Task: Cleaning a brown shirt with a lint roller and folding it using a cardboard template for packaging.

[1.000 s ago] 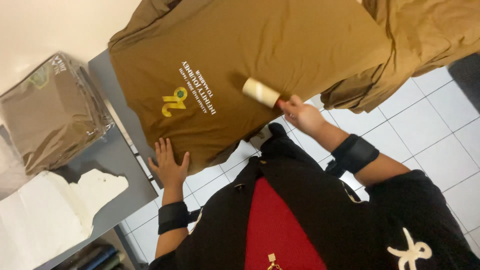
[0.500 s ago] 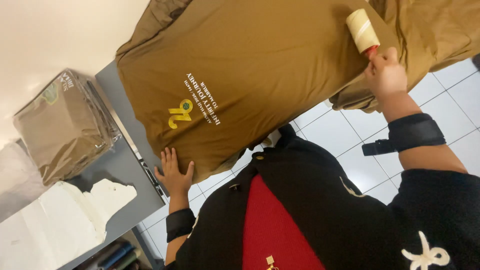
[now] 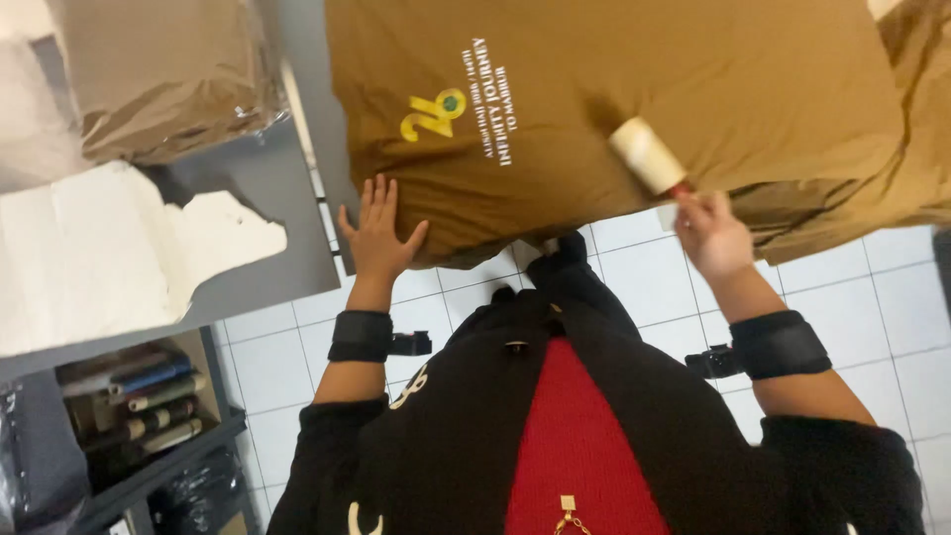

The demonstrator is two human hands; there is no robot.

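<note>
Gripping the lint roller [image 3: 649, 156] by its handle, the right hand [image 3: 711, 233] has drawn it back from the brown shirt's [image 3: 634, 89] far corner to the near hem, so another strip looks covered. Left of that grip, the left hand [image 3: 378, 233] stays flat and open, pinning the hem. Beyond it lie torn white paper [image 3: 109, 253] and bagged shirts [image 3: 163, 74].

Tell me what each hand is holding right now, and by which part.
The right hand holds a lint roller by its red handle. The left hand holds nothing; it lies flat, fingers spread, on the brown shirt.
</note>
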